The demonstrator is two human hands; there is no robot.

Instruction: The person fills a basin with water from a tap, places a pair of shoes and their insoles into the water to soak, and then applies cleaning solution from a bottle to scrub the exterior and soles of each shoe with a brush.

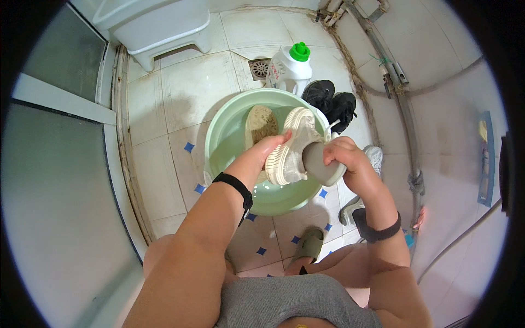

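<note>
My left hand [266, 150] grips a cream knit sneaker [293, 143] by its side, sole toward me, holding it above a pale green basin [227, 128]. Against the heel end of that sneaker, my right hand [340, 154] presses a grey rounded object [321, 167]; I cannot tell what it is. A second cream sneaker [259, 123] lies sole up in the water inside the basin. Both wrists wear black bands.
A white jug with a green cap [291, 66] stands behind the basin beside a floor drain [259, 68]. Black shoes [330, 100] lie at the right rim. A white stool [158, 27] is at the back, pipes [402, 104] run down the right wall, and a green slipper [309, 244] is on my foot.
</note>
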